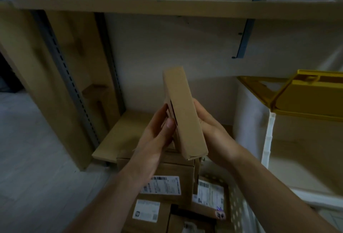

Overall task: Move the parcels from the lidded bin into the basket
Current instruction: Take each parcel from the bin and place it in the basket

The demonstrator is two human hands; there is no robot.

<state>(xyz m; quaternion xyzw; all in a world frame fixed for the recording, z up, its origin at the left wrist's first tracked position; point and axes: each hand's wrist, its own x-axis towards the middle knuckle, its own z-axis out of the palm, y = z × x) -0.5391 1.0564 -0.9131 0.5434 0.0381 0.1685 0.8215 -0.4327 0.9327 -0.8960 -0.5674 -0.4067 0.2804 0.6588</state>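
I hold a flat brown cardboard parcel [182, 110] on edge between both hands, above the basket. My left hand [157, 132] presses its left face, thumb on the front edge. My right hand [211, 130] grips its right face from behind. Below them the white perforated basket [236, 206] holds several brown parcels with white shipping labels [163, 186]. At the right stands the white bin [267, 139] with its yellow lid [304, 93] swung open; what lies inside it is hard to make out.
A low wooden shelf board [118, 136] lies behind the basket, between a grey slotted upright [74, 87] and the bin. A wooden shelf [167, 8] runs overhead. Pale floor [27, 149] spreads to the left.
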